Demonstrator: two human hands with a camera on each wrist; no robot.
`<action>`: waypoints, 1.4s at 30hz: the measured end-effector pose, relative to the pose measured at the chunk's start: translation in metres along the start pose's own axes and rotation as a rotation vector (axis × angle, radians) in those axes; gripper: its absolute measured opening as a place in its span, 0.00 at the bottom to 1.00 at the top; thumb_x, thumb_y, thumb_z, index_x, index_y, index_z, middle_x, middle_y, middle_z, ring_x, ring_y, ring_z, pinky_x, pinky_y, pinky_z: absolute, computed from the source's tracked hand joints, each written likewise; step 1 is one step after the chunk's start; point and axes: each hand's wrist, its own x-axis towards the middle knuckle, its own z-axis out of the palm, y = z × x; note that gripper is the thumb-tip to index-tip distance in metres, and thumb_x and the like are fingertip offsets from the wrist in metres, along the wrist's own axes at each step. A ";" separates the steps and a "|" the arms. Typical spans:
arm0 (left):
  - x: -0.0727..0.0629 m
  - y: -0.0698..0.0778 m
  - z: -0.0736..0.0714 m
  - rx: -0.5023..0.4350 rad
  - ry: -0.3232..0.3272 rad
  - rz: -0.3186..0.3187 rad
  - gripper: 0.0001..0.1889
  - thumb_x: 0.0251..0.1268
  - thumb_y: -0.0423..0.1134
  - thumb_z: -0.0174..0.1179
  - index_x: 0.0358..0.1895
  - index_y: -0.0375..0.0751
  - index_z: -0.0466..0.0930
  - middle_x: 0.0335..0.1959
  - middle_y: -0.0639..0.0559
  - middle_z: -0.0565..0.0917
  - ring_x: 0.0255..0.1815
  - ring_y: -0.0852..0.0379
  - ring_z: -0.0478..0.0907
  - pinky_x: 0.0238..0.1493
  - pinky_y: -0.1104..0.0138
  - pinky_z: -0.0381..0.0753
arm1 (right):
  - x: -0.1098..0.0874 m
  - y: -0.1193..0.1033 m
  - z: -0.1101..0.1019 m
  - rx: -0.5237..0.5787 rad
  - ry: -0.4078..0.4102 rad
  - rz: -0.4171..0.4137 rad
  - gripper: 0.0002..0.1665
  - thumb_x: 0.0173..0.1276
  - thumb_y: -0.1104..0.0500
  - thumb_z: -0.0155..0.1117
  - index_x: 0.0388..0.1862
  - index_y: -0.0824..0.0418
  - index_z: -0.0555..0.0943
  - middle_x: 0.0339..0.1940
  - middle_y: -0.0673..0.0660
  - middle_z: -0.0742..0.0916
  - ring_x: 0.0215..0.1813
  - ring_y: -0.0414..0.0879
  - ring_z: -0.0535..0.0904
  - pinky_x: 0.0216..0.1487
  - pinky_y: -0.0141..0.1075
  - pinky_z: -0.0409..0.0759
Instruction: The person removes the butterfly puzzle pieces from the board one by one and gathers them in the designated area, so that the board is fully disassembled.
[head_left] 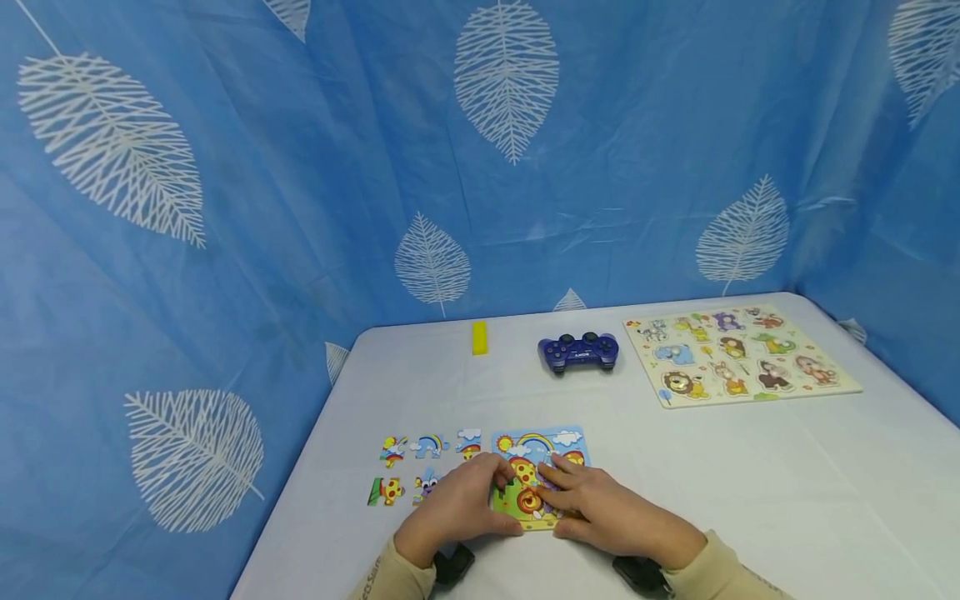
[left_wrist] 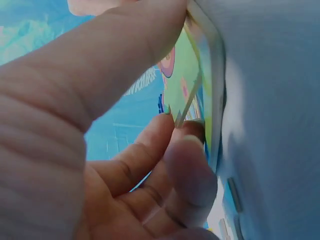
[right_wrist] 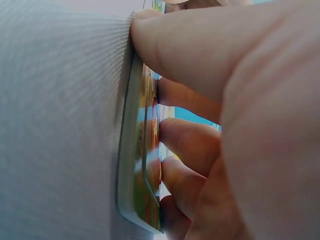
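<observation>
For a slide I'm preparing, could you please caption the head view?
Both hands touch a small jigsaw puzzle, with loose pieces to its left and a game controller beyond.

– What does the puzzle board (head_left: 566, 439) look made of?
– Its printed face is smooth with a slight gloss; the pale edge could be wood or pressed card, I can't tell which.
– And the loose pieces (head_left: 431, 446)?
– Smooth and printed too. The animal board (head_left: 752, 367) looks like wood with a matt print.
– The controller (head_left: 578, 352)?
– Hard plastic, smooth, a little shiny. The yellow strip (head_left: 479, 338) looks smooth, its material unclear.
– What about the table cover (right_wrist: 60, 125)?
– Matt cloth, finely ribbed close up. The curtain (head_left: 337, 150) is a thin, creased sheet with a soft sheen, and the sleeves (head_left: 720, 571) are matt cloth
</observation>
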 end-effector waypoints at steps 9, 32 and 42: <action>-0.003 -0.004 -0.002 0.033 0.075 0.091 0.25 0.56 0.55 0.77 0.55 0.53 0.84 0.44 0.65 0.81 0.40 0.70 0.76 0.43 0.69 0.79 | 0.001 -0.001 0.000 -0.011 0.001 -0.016 0.32 0.77 0.44 0.62 0.74 0.57 0.75 0.79 0.62 0.70 0.80 0.66 0.61 0.70 0.63 0.68; -0.082 -0.038 -0.039 -0.118 0.262 -0.099 0.24 0.54 0.55 0.78 0.55 0.56 0.87 0.40 0.64 0.82 0.24 0.68 0.71 0.25 0.71 0.73 | 0.002 -0.008 -0.003 0.023 -0.035 -0.010 0.35 0.77 0.41 0.60 0.75 0.57 0.73 0.80 0.62 0.69 0.80 0.67 0.61 0.70 0.65 0.66; -0.163 -0.107 -0.056 -0.234 0.234 -0.286 0.24 0.54 0.48 0.79 0.55 0.51 0.85 0.42 0.54 0.81 0.23 0.66 0.70 0.25 0.70 0.74 | 0.000 -0.007 -0.005 0.057 -0.012 -0.001 0.35 0.76 0.42 0.61 0.75 0.58 0.74 0.80 0.63 0.69 0.80 0.68 0.60 0.69 0.68 0.66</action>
